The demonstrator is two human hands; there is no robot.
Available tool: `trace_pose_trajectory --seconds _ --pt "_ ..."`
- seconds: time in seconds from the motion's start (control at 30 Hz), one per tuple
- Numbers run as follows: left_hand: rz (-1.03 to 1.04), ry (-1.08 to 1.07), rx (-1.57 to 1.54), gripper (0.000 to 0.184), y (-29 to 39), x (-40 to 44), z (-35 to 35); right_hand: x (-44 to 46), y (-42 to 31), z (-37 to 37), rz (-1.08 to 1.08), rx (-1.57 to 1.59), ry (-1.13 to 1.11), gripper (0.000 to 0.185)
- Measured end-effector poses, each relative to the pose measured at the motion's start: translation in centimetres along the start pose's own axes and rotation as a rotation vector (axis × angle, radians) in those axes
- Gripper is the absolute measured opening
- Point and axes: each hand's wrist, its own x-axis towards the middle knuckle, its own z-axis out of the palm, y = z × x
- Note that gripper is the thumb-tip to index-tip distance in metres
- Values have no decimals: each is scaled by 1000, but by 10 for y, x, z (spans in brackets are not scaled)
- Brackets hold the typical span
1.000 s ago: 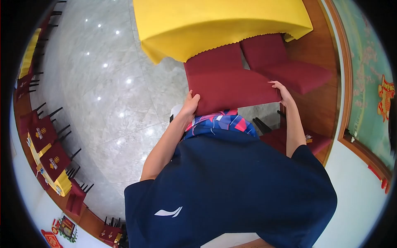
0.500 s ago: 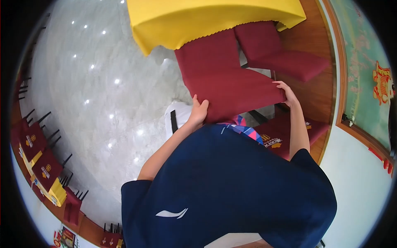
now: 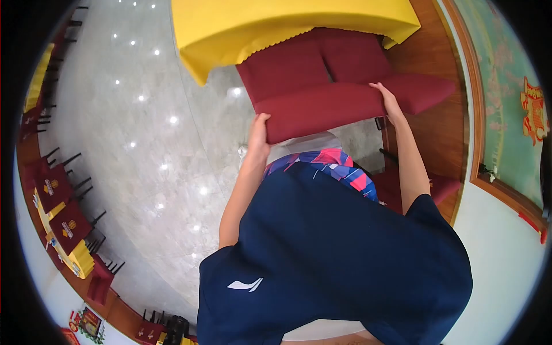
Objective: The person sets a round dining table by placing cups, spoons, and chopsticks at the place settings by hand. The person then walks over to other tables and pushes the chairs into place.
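Observation:
A dark red chair (image 3: 322, 110) stands in front of me, its seat partly under the edge of a yellow tablecloth (image 3: 287, 29). My left hand (image 3: 260, 133) grips the left side of its backrest, thumb on top. On the right end of the same backrest is my right hand (image 3: 388, 103), its fingers wrapped round the edge. A second red chair (image 3: 422, 92) stands close against it on the right, also partly under the cloth.
Behind me at the right is another red chair (image 3: 445, 188) beside the wooden wall panel (image 3: 437, 135). Grey shiny floor tiles (image 3: 149, 155) lie to the left. Red chairs (image 3: 72, 225) and a table with yellow cloth (image 3: 82, 261) line the far left wall.
The held chair has moved forward, closer to the table and level with the chair beside it. Both hands have moved forward with it, still gripping the backrest.

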Motion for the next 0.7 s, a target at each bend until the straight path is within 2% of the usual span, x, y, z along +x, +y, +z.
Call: trace_pose_trajectory --seconds 0.03,0.07,0.1,0.17,0.2,0.23,0.27,0.3,0.37,0.4,0.43,0.47,0.5,0.57,0.6,0.7 --pt "-102 57 -5 55 9 -9 15 15 -1 -10 -20 -232 5 54" --pt "-203 113 -8 49 19 -11 29 14 -18 -9 199 -216 -7 58" --pt "-203 72 -38 48 0 19 2 13 -36 -6 416 -195 -22 61" --pt "-275 155 25 48 11 7 10 31 -37 -8 431 -335 -41 68" --pt "-231 105 -23 46 8 8 5 52 -18 -15 263 -527 -27 69" --pt "-205 157 -43 47 8 7 0 71 0 -20 97 -717 -8 70" --pt "-182 207 -73 49 20 2 -8 50 -26 -2 61 -663 -3 73" --pt "-181 206 -47 49 20 -6 -4 38 -36 -4 -44 -602 -30 63" --pt "-14 401 -60 49 17 -14 13 23 -29 -28 -422 -350 5 47" --pt "-12 403 -55 49 12 -16 28 15 -31 -50 -588 -505 73 43" --pt "238 544 165 46 3 -23 47 6 -32 -82 -751 -661 137 39" --pt "485 680 390 44 -9 -29 60 -2 -37 -118 -787 -820 175 40" --pt "479 691 392 44 -17 -30 58 -8 -38 -149 -822 -982 212 41" --pt "598 741 442 36 -24 -13 42 -5 -27 -206 -745 -1257 206 42" --pt "607 780 406 35 -23 -6 37 6 -2 -231 -817 -1313 245 40" --pt "672 881 518 33 -21 -7 46 15 -4 -230 -833 -1226 205 35"
